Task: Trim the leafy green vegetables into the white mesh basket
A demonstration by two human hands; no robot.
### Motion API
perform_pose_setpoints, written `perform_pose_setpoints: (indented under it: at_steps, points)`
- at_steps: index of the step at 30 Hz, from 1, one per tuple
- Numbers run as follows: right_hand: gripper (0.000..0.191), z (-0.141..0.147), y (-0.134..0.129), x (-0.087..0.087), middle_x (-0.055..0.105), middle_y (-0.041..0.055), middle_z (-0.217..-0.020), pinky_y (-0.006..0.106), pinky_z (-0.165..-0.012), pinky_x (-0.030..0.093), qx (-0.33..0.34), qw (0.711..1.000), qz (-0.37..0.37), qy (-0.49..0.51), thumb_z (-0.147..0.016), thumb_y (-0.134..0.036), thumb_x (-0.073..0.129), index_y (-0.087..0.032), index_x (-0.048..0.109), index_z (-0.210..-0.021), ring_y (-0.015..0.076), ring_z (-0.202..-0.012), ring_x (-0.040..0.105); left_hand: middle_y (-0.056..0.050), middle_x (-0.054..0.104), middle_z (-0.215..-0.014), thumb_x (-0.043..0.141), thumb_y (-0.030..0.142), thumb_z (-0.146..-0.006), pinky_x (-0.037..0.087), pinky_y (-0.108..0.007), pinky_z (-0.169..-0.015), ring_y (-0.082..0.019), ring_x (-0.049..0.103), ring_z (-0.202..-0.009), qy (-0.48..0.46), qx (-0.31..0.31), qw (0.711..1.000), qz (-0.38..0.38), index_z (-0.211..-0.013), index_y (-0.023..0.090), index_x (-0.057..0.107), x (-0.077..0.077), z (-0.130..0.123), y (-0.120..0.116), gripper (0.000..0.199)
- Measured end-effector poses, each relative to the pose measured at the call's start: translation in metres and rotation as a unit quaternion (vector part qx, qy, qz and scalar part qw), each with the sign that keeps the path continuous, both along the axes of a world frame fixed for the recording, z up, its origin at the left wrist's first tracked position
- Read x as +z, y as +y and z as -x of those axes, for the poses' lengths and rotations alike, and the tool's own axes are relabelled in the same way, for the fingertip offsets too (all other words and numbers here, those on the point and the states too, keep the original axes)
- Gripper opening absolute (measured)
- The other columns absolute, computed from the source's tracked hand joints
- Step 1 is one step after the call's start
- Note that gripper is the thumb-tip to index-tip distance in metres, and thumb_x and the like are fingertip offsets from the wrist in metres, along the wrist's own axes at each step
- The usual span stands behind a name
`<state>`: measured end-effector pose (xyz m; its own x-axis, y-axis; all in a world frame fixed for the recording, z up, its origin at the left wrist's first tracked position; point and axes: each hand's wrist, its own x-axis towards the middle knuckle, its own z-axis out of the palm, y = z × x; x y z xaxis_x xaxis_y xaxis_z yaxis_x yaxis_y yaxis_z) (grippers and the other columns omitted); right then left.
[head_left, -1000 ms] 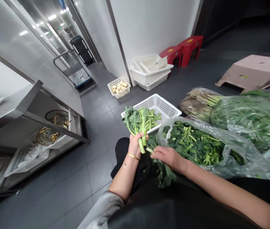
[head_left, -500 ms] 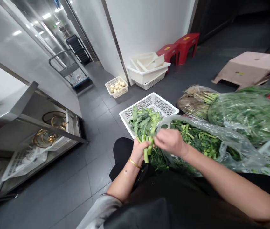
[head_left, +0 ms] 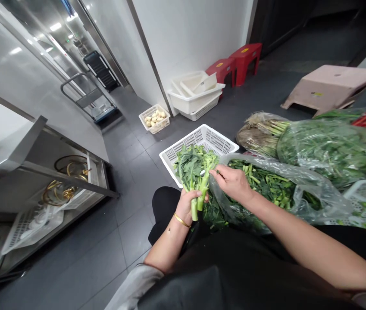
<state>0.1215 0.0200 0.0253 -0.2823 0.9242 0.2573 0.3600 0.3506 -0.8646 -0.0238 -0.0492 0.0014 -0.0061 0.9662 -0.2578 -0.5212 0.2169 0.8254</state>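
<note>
My left hand (head_left: 189, 204), with a gold bangle at the wrist, is closed around the stalks of several leafy green stems (head_left: 195, 174) that look like Chinese broccoli. Their cut ends point down toward me, and their leaves spread over the near side of a white slotted basket (head_left: 183, 142). My right hand (head_left: 231, 183) is just right of the stems, thumb and fingers pinched together. A small dark green bit shows at its fingertips, too small to name. Below and beyond that hand lies an open clear plastic bag (head_left: 268, 183) full of cut greens.
Bagged leafy greens (head_left: 331, 150) and a bundle of rooted stalks (head_left: 260, 133) lie at the right. Ahead are a small basket of pale vegetables (head_left: 154, 119), stacked white tubs (head_left: 195, 97), red stools (head_left: 245, 60) and a pinkish stool (head_left: 331, 88). A steel shelf (head_left: 69, 176) stands left.
My right hand has shifted slightly right, its blur gone, and a small gap now shows between it and the stems. My left hand keeps its hold. The whole view has shifted slightly.
</note>
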Motion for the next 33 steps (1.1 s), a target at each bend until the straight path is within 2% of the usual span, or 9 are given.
perform_pose_setpoints:
  at_steps: [2, 5, 8, 13, 19, 24, 26, 29, 33]
  points:
    - [0.038, -0.001, -0.018, -0.003, 0.057, 0.0029, -0.057, 0.025, -0.050, 0.032, -0.030, 0.986, -0.139, -0.082, -0.089, -0.043, 0.045, -0.019, 0.051, -0.060, 0.0118, -0.050, 0.050, -0.004, 0.059, -0.060, 0.066, 0.022, -0.055, 0.044, -0.026, -0.054, -0.013, 0.055, -0.051, -0.016, 0.007, 1.000, 0.023, -0.076, 0.009, 0.059, 0.000, -0.002, 0.001, 0.026]
    - [0.037, -0.010, -0.041, -0.004, 0.058, 0.0018, -0.057, 0.025, -0.050, 0.031, 0.085, 0.970, -0.189, -0.126, -0.090, -0.040, 0.045, -0.019, 0.057, -0.063, 0.0108, -0.050, 0.051, -0.005, 0.058, -0.060, 0.065, 0.025, -0.057, 0.045, -0.026, -0.057, -0.012, 0.055, -0.053, -0.020, 0.032, 0.999, 0.034, -0.072, 0.008, 0.059, 0.004, 0.002, 0.005, 0.023]
    - [0.032, -0.022, -0.036, 0.004, 0.058, -0.0017, -0.053, 0.023, -0.048, 0.033, 0.185, 0.975, -0.038, -0.113, -0.083, -0.051, 0.054, -0.021, 0.063, -0.073, 0.0112, -0.047, 0.052, -0.005, 0.058, -0.058, 0.065, 0.023, -0.055, 0.043, -0.026, -0.054, -0.013, 0.055, -0.052, -0.008, 0.032, 0.999, -0.004, -0.073, 0.009, 0.059, 0.008, 0.008, 0.005, 0.024]
    - [0.036, -0.018, 0.006, 0.016, 0.055, -0.0023, -0.048, 0.025, -0.044, 0.037, 0.058, 0.987, 0.143, 0.042, -0.082, -0.054, 0.052, -0.021, 0.051, -0.069, 0.0130, -0.042, 0.050, -0.003, 0.061, -0.061, 0.069, 0.019, -0.052, 0.042, -0.026, -0.051, -0.013, 0.056, -0.050, 0.015, 0.000, 1.000, -0.015, -0.084, 0.011, 0.059, 0.005, 0.003, -0.002, 0.035]
    - [0.024, -0.013, -0.007, 0.017, 0.058, 0.0038, -0.062, 0.027, -0.056, 0.040, -0.079, 0.972, -0.212, -0.055, -0.086, -0.038, 0.050, -0.020, 0.056, -0.071, 0.0146, -0.057, 0.053, -0.002, 0.056, -0.059, 0.066, 0.023, -0.052, 0.040, -0.027, -0.052, -0.013, 0.052, -0.050, -0.034, -0.005, 0.999, 0.003, -0.086, 0.011, 0.057, 0.008, -0.014, -0.008, 0.037]
    - [0.019, -0.026, -0.032, 0.009, 0.057, 0.0028, -0.061, 0.026, -0.055, 0.041, -0.048, 0.962, -0.261, -0.060, -0.086, -0.035, 0.052, -0.021, 0.058, -0.073, 0.0139, -0.056, 0.053, -0.001, 0.049, -0.058, 0.065, 0.030, -0.053, 0.036, -0.026, -0.053, -0.010, 0.046, -0.051, -0.112, -0.065, 0.991, 0.039, -0.080, 0.012, 0.057, 0.016, -0.020, -0.008, 0.033]
    - [0.018, -0.026, -0.037, 0.005, 0.060, 0.0028, -0.064, 0.026, -0.057, 0.043, 0.034, 0.975, -0.221, -0.012, -0.084, -0.035, 0.053, -0.021, 0.059, -0.075, 0.0137, -0.058, 0.056, 0.000, 0.044, -0.056, 0.064, 0.035, -0.054, 0.033, -0.025, -0.050, -0.008, 0.042, -0.049, -0.137, -0.069, 0.987, 0.045, -0.074, 0.013, 0.055, 0.018, -0.017, -0.006, 0.031]
    - [0.020, -0.026, -0.034, 0.007, 0.058, -0.0001, -0.057, 0.026, -0.050, 0.044, 0.027, 0.992, -0.016, 0.122, -0.083, -0.039, 0.053, -0.021, 0.057, -0.079, 0.0129, -0.050, 0.054, 0.000, 0.045, -0.056, 0.065, 0.035, -0.053, 0.032, -0.025, -0.048, -0.008, 0.040, -0.048, -0.125, -0.064, 0.990, 0.007, -0.069, 0.014, 0.054, 0.018, -0.011, -0.004, 0.029]
    - [0.030, -0.029, -0.014, 0.019, 0.059, -0.0016, -0.054, 0.026, -0.044, 0.044, 0.096, 0.937, 0.229, 0.246, -0.074, -0.045, 0.063, -0.018, 0.055, -0.086, 0.0126, -0.044, 0.053, -0.003, 0.055, -0.061, 0.068, 0.026, -0.053, 0.037, -0.027, -0.049, -0.012, 0.050, -0.049, -0.036, -0.041, 0.998, -0.027, -0.082, 0.012, 0.058, 0.012, -0.014, -0.008, 0.034]
